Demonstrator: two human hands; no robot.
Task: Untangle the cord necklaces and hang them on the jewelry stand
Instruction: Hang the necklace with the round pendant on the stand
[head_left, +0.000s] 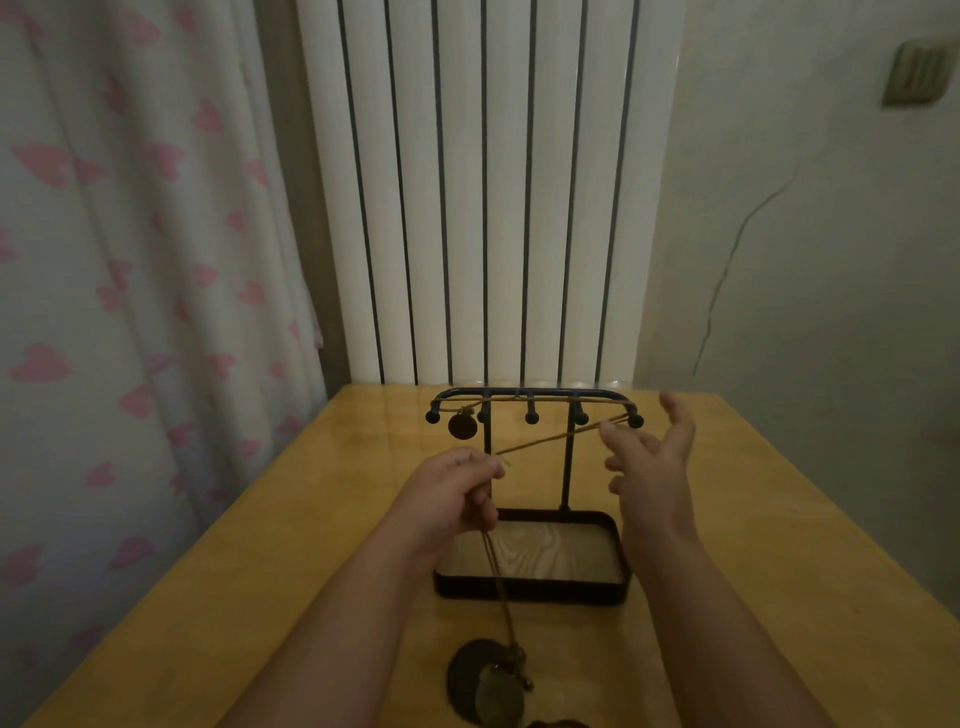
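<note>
A black jewelry stand (532, 397) with several knobbed pegs rises from a rectangular tray base (530, 592) on the wooden table. One cord necklace with a round dark pendant (462, 425) hangs near the stand's left pegs, and its cord runs along the top bar. My left hand (452, 493) is shut on a tan cord (550, 439) that stretches up to the rightmost peg. From the same hand more cord drops to dark disc pendants (485, 680) lying on the table near me. My right hand (652, 452) hovers beside the right peg, fingers spread, and holds nothing.
The yellow wooden table (311, 545) reaches back to a white ribbed radiator (488, 197). A curtain with pink hearts (130, 260) hangs on the left. A plain wall with a switch plate (917, 73) is on the right.
</note>
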